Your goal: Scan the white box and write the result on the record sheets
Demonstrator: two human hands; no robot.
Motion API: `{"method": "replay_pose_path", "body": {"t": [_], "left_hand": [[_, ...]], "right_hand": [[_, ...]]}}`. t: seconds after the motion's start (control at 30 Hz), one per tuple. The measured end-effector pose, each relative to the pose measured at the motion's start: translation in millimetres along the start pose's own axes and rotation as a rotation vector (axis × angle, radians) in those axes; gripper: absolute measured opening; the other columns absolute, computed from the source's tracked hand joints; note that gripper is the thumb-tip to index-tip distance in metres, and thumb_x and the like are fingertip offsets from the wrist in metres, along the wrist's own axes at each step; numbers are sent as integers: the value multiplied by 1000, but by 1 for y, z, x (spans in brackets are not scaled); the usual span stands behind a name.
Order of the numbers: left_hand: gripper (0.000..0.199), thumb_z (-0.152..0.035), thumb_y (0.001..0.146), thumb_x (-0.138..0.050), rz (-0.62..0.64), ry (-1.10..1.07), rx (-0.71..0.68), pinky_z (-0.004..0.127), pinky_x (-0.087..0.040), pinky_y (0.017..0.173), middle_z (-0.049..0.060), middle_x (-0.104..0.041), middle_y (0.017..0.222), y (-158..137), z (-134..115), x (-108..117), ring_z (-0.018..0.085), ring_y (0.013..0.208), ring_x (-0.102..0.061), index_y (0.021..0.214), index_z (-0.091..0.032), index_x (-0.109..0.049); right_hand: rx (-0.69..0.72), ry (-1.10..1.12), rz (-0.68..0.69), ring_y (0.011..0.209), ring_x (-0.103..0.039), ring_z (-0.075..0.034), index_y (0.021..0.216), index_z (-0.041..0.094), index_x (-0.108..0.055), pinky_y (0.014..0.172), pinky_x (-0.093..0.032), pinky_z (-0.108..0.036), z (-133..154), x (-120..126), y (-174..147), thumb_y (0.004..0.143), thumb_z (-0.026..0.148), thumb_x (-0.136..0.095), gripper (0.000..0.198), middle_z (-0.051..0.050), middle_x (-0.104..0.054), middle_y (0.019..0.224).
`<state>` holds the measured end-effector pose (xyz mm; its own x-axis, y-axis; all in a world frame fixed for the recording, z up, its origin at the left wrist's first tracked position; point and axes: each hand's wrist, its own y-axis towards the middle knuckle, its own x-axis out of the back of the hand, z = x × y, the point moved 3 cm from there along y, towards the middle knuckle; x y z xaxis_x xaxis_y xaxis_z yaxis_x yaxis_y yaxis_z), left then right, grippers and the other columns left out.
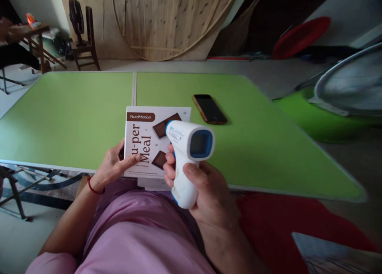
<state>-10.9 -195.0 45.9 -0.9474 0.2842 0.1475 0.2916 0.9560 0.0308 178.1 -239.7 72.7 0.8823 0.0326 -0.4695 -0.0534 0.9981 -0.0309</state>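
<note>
One thermometer is gripped in the right hand, screen toward the wearer, in front of a box. The left hand clasps the box's left edge at the near side of a table. A phone lies farther back on the table.

I see a white box held face up in the left grip at the near edge of the green desk. A brown label reads "NutriMotion"; larger brown lettering, partly covered by a thumb, shows "u-per Meal" running sideways, beside pictured dark brown squares. Whether the box touches the desk, I can't tell.

In front of its right side, the right grip holds a white, blue-trimmed thermometer, handle down and smudged. Its dark screen faces the wearer, its nose pointing away over the box.
</note>
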Motion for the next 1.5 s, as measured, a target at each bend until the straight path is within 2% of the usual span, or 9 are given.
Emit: {"method": "replay_pose_path", "body": {"t": [0.07,0.2,0.47,0.73,1.2,1.5], "left_hand": [[56,-52,84,-75,8,-16,0,34,-54,89,10,-73,114,1,-1,-1,26,105,-68,123,-13,-63],[55,-50,84,-76,15,-15,-3,34,-54,88,10,-73,114,2,-1,0,26,104,-68,122,-14,-63],[56,-53,84,-75,15,0,-3,33,-53,83,9,-72,114,1,-1,0,25,100,-67,123,-14,-62],[52,-51,84,-75,20,-17,-22,33,-53,86,9,-72,114,2,0,0,26,103,-66,120,-15,-64],[52,-50,85,-76,23,-38,-14,37,-54,92,10,-71,117,3,1,0,28,108,-66,121,-15,-63],[51,-50,86,-74,20,-13,-10,35,-54,91,9,-71,117,2,0,1,28,109,-66,121,-15,-63]], "right_hand": [[-31,-3,31,59,-53,-10,91,20,-69,50,-45,-22,-3,-1,1,74,50,-80,36,-1,-61,76],[-37,-11,1,58,-53,-10,96,21,-68,48,-45,-22,-7,0,1,75,51,-79,38,-1,-62,78],[-96,-77,-9,54,-59,-12,86,19,-68,50,-50,-25,-9,1,3,76,58,-75,41,-2,-66,70],[-60,-123,-20,49,-56,-12,74,18,-64,47,-46,-24,-9,-2,3,78,59,-73,43,-1,-63,61],[-57,-192,-52,49,-54,-13,86,19,-66,45,-43,-27,-14,3,4,79,61,-69,43,-1,-61,63],[-60,-185,-49,49,-54,-13,84,19,-65,45,-43,-27,-15,2,5,79,62,-69,44,-1,-60,63]]}}
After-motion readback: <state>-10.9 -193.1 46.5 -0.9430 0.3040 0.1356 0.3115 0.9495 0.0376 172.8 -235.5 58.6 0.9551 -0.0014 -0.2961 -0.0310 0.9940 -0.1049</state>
